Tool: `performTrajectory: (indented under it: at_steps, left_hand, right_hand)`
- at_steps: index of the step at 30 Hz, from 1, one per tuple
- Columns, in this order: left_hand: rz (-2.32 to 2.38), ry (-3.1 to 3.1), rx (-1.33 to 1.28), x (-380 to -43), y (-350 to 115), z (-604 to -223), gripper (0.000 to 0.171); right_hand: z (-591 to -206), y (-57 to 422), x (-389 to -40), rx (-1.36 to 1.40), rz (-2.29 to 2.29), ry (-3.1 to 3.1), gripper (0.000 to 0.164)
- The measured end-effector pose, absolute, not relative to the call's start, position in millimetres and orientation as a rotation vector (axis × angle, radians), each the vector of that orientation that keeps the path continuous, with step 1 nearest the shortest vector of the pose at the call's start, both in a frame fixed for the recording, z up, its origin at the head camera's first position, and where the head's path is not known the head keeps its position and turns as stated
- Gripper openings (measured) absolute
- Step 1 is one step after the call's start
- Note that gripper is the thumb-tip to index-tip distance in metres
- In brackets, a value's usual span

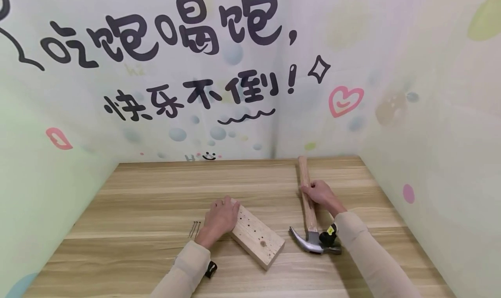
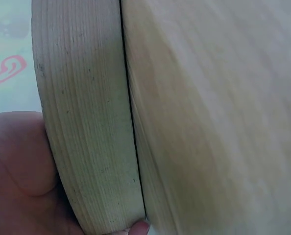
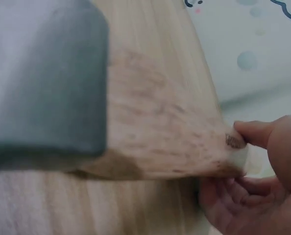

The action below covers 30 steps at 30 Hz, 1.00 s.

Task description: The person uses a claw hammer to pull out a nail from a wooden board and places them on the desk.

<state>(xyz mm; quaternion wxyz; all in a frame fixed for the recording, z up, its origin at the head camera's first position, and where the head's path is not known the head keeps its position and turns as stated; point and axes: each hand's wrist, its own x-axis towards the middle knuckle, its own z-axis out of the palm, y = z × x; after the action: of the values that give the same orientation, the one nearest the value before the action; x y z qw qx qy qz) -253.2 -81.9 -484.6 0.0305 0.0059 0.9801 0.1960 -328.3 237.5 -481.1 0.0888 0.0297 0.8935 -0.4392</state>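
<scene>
A pale wooden block [image 1: 258, 237] with several small dark holes and a knot lies at a slant on the table. My left hand [image 1: 222, 215] grips its far left end; in the left wrist view the palm [image 2: 18, 171] is against the block's side [image 2: 91, 112], with one fingertip at the lower edge. To the right, a claw hammer [image 1: 310, 215] has its metal head toward me and its handle pointing away. My right hand [image 1: 322, 192] holds the middle of the handle, thumb and fingers around the wood [image 3: 160, 132] in the right wrist view. The hammer head [image 3: 47, 88] fills that view's upper left.
Several thin nails [image 1: 194, 229] lie side by side on the table, left of the left hand. The wood-grain table [image 1: 164, 185] meets a white printed back wall [image 1: 242, 141], with pale side walls at left and right.
</scene>
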Motion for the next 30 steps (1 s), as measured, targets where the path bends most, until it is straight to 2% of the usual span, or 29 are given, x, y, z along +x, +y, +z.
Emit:
performTrajectory:
  at_steps: [15,24,30]
  left_hand:
    - [0.613,3.017,0.026,-252,-80,-485,0.055]
    - [0.634,3.031,0.06,-257,-78,-486,0.055]
    - [0.626,3.04,0.11,-261,-83,-484,0.054]
  right_hand:
    - [-484,236,-333,0.12,-1.068,2.877,0.045]
    - [-485,240,-334,0.08,-1.022,2.866,0.045]
    - [-483,244,-332,0.046,-0.965,2.874,0.034]
